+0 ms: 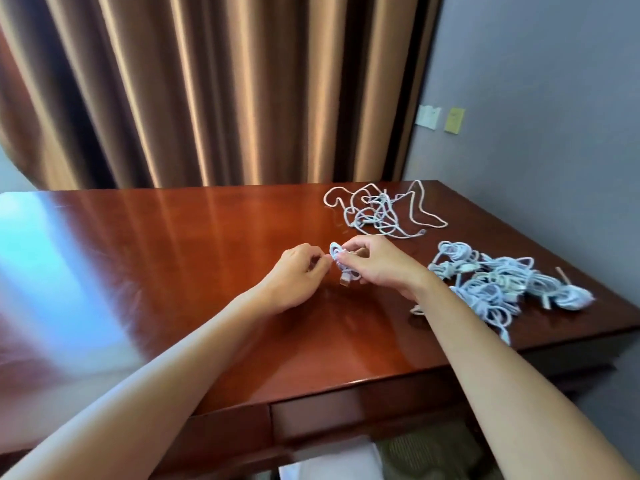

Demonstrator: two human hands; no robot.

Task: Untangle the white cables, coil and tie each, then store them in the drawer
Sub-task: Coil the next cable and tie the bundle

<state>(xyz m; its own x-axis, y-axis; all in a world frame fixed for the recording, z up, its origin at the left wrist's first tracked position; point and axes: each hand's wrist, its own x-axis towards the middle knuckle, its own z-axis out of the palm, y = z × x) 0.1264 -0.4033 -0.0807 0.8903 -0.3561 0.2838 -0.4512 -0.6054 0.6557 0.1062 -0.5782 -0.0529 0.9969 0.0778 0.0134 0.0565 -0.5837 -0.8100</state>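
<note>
The grip of the right hand [375,263] holds a small coiled white cable [341,260] just above the glossy reddish-brown wooden bench [194,258], while the left hand [297,271] pinches at the coil's side, seemingly fastening a tie. The tying step looks underway; next it likely needs cinching, then setting aside. A loose tangle of white cables [379,211] waits farther back, a heap of coiled white bundles [498,282] lies right, the drawer [346,412] appears shut, and brown pleated curtains [207,91] hang behind.

White cables [384,211] — reddish-brown desk [194,258], striped-brown curtain [207,88].
</note>
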